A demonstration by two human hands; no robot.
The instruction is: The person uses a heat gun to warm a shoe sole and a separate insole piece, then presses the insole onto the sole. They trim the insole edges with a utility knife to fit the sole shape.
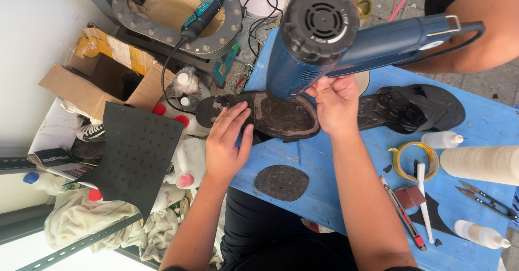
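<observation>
Presently pressing a dark shoe sole (270, 117) flat at the near-left edge of the blue table (486, 125), left hand (227, 141) spread open across its heel end, fingers splayed. Gripping the blue heat gun (324, 38) with the right hand (338, 106), fingers closed around its body (nozzle aimed down at the sole's forefoot). Lying just beside on the table: an oval rubber patch (281, 183) at the near edge, a black sandal (416, 106) beyond the right wrist, a tape roll (414, 160).
</observation>
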